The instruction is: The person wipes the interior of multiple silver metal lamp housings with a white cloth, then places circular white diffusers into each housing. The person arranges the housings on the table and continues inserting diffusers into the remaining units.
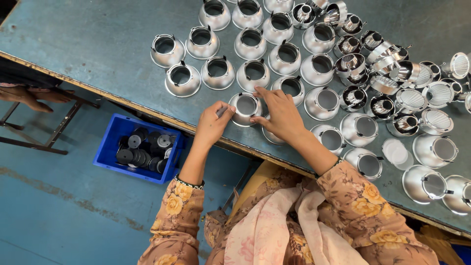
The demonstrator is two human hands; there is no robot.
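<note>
A shiny silver cone-shaped metal reflector (246, 107) sits narrow end up near the front edge of the grey-blue worktable (98, 49). My left hand (212, 123) grips its left side, pinching something small against its rim. My right hand (279, 113) rests on its right side, fingertips at the top ring. Another reflector (271, 136) lies partly hidden under my right palm. My sleeves are floral, with a pale scarf in my lap.
Several more reflectors (255, 73) stand in rows behind. A loose pile (392, 78) of upturned reflectors and ribbed ones lies at the right. A blue crate (140, 147) of black discs sits on the floor at left. Another person's hand (27, 95) shows at far left.
</note>
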